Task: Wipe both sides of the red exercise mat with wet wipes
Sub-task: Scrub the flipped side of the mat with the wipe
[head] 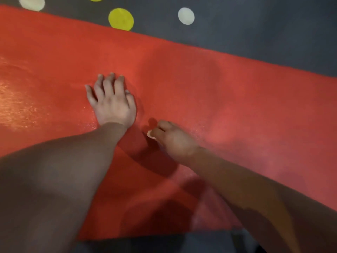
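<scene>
Red exercise mat (pixel 200 79): we see it lying flat on the floor (pixel 264 37), running across the whole view from left to right, its far edge slanting down toward the right.
Mat's extent: both ends are cut off by the frame, so we cannot tell its full length.
Left hand (pixel 113 103): palm down on the mat near the middle, fingers spread apart and straight, holding nothing.
Right hand (pixel 173 141): just beside the left wrist, nearer us, fingers curled together with thumb and fingertips pinching a small pale wad.
Wet wipe (pixel 151 135): we take the pale wad for it; only a sliver shows past the fingers, the rest is hidden in the grip, and we cannot tell whether it touches the mat.
Sheen (pixel 16 105): a glinting patch on the mat's left part; the blur keeps us from telling whether it is wetness or light.
Floor marks: a yellow dot (pixel 120 19) touches the mat's far edge, a white dot (pixel 186 16) sits near it, and other dots are cut by the top of the frame.
Near edge: a dark grey strip (pixel 200 242) at the bottom, too dim for us to identify.
Sharpness: the whole view is soft.
</scene>
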`<state>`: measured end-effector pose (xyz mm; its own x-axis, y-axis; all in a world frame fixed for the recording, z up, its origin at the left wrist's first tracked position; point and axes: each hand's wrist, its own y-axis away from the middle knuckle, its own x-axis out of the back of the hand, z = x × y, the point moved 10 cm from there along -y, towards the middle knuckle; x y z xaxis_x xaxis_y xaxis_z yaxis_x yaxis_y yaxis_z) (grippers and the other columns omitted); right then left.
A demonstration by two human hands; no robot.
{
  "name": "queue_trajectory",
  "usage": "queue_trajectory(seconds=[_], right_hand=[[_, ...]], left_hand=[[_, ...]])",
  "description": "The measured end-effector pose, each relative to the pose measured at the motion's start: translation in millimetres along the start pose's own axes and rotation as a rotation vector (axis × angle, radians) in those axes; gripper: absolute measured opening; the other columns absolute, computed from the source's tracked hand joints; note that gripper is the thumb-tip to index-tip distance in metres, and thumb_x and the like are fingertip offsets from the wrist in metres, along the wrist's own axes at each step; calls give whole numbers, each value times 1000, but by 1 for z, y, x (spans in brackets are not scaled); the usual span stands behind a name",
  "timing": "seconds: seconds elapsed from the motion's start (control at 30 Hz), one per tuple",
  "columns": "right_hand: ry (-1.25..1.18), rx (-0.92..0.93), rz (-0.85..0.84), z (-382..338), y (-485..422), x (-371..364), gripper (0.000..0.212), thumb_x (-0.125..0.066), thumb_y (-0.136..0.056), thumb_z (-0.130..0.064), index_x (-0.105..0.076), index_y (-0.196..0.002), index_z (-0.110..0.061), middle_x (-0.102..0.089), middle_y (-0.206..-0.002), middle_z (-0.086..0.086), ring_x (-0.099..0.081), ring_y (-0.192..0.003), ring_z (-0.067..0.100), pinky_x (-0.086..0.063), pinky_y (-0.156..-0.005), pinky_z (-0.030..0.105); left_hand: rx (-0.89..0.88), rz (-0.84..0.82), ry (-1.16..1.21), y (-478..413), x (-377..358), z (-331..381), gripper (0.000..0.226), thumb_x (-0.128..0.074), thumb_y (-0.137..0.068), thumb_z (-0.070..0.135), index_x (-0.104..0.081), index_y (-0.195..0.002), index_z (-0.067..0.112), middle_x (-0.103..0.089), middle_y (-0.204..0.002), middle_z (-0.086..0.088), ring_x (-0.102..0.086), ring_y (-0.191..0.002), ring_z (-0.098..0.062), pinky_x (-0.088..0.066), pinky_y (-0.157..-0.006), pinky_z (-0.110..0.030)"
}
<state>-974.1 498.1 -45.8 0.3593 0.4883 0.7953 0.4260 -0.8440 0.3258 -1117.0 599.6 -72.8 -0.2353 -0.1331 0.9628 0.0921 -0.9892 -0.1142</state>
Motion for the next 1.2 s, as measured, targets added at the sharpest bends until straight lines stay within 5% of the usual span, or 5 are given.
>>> queue_trajectory(seconds=[0.33,0.6,0.87,1.1,1.2], right_hand=[[224,341,-78,17,-40,44,36,-38,-90,-23,-65,-112,-14,-58,-101,13,-55,-94,31,-48,-78,37],[230,-130,461,146,-111,143,24,-47,-99,-23,-66,-103,-9,-59,-90,16,-57,-84,39,-50,-74,47],[210,450,41,43,-71,66,40,-35,-103,-36,-67,-114,-14,-57,-96,5,-54,-86,22,-44,-77,38],[221,-138,606,127,-144,144,29,-50,-99,-31,-70,-101,-9,-60,-90,17,-59,-80,38,-51,-71,47],[193,203,365,58,-119,91,28,-50,-98,-22,-67,-115,-8,-57,-90,16,-56,-79,35,-50,-68,42]], left_hand=[[14,30,-48,-5,-1,2,47,-48,-94,34,-55,-139,22,-51,-149,-3,-36,-147,-30,-17,-122,-58],[18,37,-42,-6,-6,0,47,-50,-95,32,-53,-141,21,-49,-150,-4,-34,-148,-31,-16,-122,-59],[17,36,-63,-7,-7,1,49,-52,-94,33,-53,-142,20,-49,-149,-5,-35,-147,-32,-16,-122,-60],[3,63,-49,-9,-7,1,49,-50,-92,33,-55,-139,20,-51,-146,-6,-37,-144,-34,-18,-121,-59],[-2,79,-61,-9,-4,3,49,-49,-92,33,-56,-138,20,-52,-146,-6,-39,-143,-34,-19,-121,-58]])
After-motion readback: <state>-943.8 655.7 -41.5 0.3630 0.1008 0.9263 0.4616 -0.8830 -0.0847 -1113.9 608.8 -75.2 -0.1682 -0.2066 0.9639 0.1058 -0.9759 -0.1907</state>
